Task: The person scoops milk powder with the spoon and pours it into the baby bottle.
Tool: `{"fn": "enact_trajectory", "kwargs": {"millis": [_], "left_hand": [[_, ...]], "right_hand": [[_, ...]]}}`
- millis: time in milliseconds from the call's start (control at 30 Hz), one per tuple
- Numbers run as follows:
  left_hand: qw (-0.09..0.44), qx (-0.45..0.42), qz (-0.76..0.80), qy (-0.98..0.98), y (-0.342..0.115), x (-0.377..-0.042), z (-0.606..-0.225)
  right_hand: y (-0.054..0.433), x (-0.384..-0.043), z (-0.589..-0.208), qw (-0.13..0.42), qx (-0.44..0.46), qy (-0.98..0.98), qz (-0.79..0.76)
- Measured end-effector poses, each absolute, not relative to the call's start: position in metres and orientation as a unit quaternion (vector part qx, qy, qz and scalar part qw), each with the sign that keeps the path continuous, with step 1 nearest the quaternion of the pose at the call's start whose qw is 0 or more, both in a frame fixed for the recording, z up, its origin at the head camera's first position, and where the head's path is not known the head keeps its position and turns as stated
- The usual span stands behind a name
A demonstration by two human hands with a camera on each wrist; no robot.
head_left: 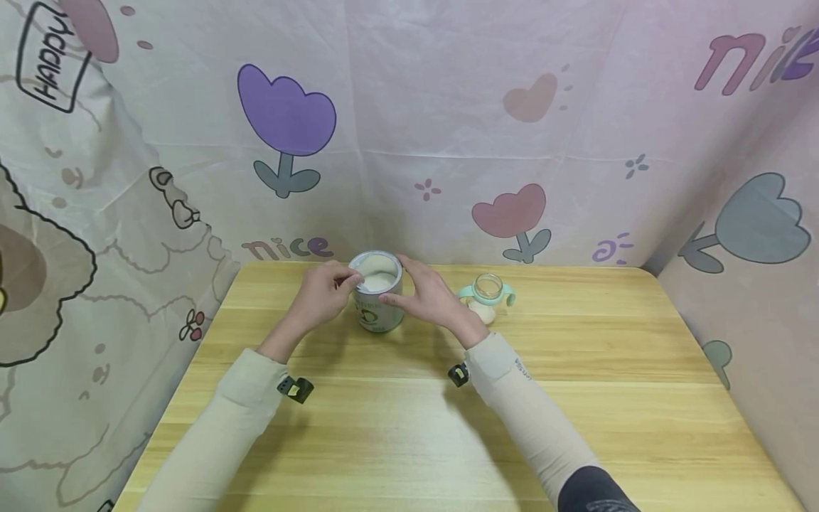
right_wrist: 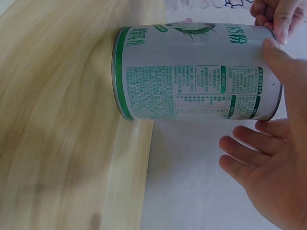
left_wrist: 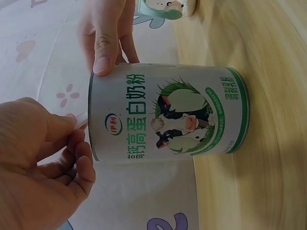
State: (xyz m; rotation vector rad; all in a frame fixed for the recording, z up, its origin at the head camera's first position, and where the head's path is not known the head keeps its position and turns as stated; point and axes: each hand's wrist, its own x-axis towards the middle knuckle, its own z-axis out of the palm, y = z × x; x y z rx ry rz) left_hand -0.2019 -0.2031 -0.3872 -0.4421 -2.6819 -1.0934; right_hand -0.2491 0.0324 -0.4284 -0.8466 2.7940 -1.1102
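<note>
A white and green milk powder can (head_left: 379,313) stands upright on the wooden table, its top uncovered and pale powder showing inside. On its front, in the left wrist view, a cow picture (left_wrist: 184,117) and green lettering face out. My right hand (head_left: 430,293) grips the can near the rim, thumb on the front and fingers around the far side. At the left of the rim, my left hand (head_left: 325,290) pinches a small white piece (left_wrist: 81,120) between thumb and forefinger; most of it is hidden by the fingers, so I cannot tell what it is.
Just right of my right hand stands a baby bottle (head_left: 486,302) with mint-green handles, without a cap and with pale contents low inside. A patterned cloth (head_left: 409,142) hangs behind the table (head_left: 397,441) and along its sides.
</note>
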Motion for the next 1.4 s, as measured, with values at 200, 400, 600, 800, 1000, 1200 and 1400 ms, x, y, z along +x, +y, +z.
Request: {"fn": "enact_trajectory", "kwargs": {"millis": [200,400,600,800,1000,1200,1400], "left_hand": [[0.110,-0.156,-0.366,-0.911,-0.203,-0.202,-0.388],[0.103,-0.143,-0.376,-0.910,-0.203,-0.202,-0.389],[0.104,-0.086,-0.411,-0.902,-0.205,-0.203,-0.394],[0.120,-0.025,-0.430,-0.895,-0.207,-0.204,-0.397],[0.138,0.030,-0.460,-0.876,-0.209,-0.206,-0.397],[0.119,0.066,-0.497,-0.857,-0.212,-0.207,-0.396],[0.139,0.047,-0.492,-0.858,-0.210,-0.209,-0.398]], "right_hand": [[0.032,-0.249,-0.428,0.007,-0.274,0.895,-0.351],[0.032,-0.249,-0.428,0.004,-0.276,0.894,-0.352],[0.033,-0.248,-0.428,0.008,-0.274,0.895,-0.353],[0.032,-0.249,-0.429,0.008,-0.269,0.898,-0.348],[0.031,-0.249,-0.429,0.005,-0.268,0.898,-0.349],[0.031,-0.249,-0.428,0.004,-0.265,0.899,-0.350],[0.031,-0.250,-0.429,0.003,-0.270,0.895,-0.355]]}}
